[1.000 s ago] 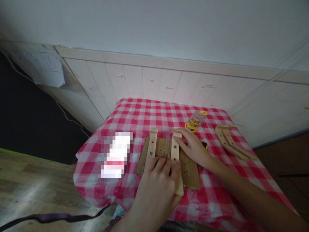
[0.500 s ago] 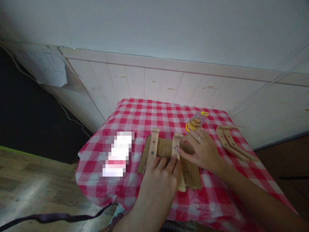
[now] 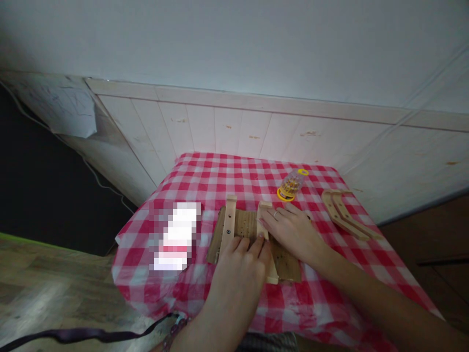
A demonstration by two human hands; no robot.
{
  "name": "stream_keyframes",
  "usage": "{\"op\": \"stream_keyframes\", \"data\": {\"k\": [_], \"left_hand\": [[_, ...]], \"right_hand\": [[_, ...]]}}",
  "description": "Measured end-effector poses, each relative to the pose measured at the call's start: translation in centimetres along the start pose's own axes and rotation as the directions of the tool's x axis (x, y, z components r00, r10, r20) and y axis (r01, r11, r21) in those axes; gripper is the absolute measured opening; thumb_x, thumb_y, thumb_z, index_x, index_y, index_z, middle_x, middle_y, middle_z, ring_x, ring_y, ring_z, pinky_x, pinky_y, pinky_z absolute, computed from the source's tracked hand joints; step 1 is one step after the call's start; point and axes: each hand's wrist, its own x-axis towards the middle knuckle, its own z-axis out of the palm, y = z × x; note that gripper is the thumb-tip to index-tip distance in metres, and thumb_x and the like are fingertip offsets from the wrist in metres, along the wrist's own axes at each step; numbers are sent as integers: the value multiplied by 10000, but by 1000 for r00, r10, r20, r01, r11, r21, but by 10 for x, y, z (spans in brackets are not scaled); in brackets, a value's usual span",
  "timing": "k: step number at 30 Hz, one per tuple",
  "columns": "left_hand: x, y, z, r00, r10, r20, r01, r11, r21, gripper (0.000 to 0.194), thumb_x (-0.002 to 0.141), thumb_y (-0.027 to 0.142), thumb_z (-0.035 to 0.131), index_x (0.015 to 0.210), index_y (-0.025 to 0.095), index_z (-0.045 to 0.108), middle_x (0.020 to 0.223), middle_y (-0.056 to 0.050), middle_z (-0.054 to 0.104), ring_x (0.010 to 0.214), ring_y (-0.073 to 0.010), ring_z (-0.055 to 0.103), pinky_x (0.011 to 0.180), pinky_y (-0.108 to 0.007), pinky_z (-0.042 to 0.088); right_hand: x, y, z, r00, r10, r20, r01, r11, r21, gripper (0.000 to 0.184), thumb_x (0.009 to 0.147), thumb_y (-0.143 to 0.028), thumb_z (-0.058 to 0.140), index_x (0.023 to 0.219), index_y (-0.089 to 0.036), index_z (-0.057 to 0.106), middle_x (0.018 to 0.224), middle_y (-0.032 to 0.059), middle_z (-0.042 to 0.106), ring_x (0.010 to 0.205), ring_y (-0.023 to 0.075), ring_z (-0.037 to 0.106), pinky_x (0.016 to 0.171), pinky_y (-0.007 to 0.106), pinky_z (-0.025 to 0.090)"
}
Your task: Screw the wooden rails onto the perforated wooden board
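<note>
1. Folded white item, pixelated, kind not determinable, lies on the red-and-white checked tablecloth, left of the work.
2. Wooden board lies flat at table centre, drilled with small holes. Left slat lies across it, carrying dark screws.
3. Left hand rests fingers-down on the board, against the right slat. Grip: fingers spread, not clenched.
4. Right hand lies over the slat's far end. Grip: relaxed; any hold on the slat cannot be confirmed.
5. Small plastic bottle with yellow rings stands beyond the right hand.
6. Two curved wooden pieces lie well apart at right.
7. Assessment: slat positioning appears in hand; the position calls for keeping that slat steady and square.
</note>
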Motion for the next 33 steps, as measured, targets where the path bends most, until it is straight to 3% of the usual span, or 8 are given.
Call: {"op": "stream_keyframes", "data": {"k": [8,11,13,15,19,25,30,33], "left_hand": [[-3,-3,7,996,34,-81,-33,999,9,307,976,79,562,1265,90,665,1284,-131,713,1055,-255,726,855,-379,576],[-3,-3,6,997,39,-66,-38,999,11,320,969,61,548,1266,90,663,1301,-134,703,1064,-256,724,841,-373,576],[-3,-3,4,999,27,-44,-27,1000,2,338,956,48,553,1275,90,658,1314,-130,696,1081,-262,720,856,-383,578],[-4,-3,2,999,23,-26,-23,1000,-18,349,942,45,565,1278,86,654,1317,-129,696,1088,-270,718,880,-404,580],[-6,-4,0,998,41,-45,-42,999,-21,350,922,56,593,1264,88,660,1293,-138,708,1036,-270,736,877,-411,590],[-11,-8,-1,975,77,-209,-78,997,4,267,917,110,656,1179,137,701,1140,-84,777,1004,-268,738,943,-450,585],[-45,-21,4,918,69,-391,-71,997,10,276,957,146,598,1221,199,659,1314,-48,707,1161,-276,684,950,-448,605],[-74,-31,16,871,17,-491,3,999,40,298,1007,216,519,1293,185,597,1371,-87,661,1245,-287,631,922,-417,624]], "right_hand": [[1,1,-9,999,-2,-39,2,1000,-5,298,952,-12,431,995,-151,691,877,88,777,775,225,687,689,346,432],[2,15,-19,997,21,-74,-19,999,30,279,1003,-97,416,945,-174,678,817,79,758,773,233,677,687,350,401],[-5,32,-22,992,100,-83,-96,994,49,296,1034,-182,405,878,-193,656,734,70,728,723,236,661,674,353,371],[-19,53,-18,980,198,-25,-198,980,13,308,1036,-216,397,842,-197,636,725,79,723,672,236,643,659,355,346],[-49,81,-2,974,124,190,-116,992,-51,255,1006,-171,437,845,-194,633,761,84,737,680,232,625,689,350,333],[-60,77,20,982,-113,150,113,994,6,297,904,36,477,850,-195,654,770,43,726,737,208,635,734,345,341],[-55,78,28,980,-108,169,114,993,-24,298,919,9,480,830,-200,672,817,59,737,738,221,640,686,358,332],[-54,78,25,994,-8,108,14,999,-49,280,984,-110,469,833,-195,690,837,94,750,745,236,645,668,358,324]]}}
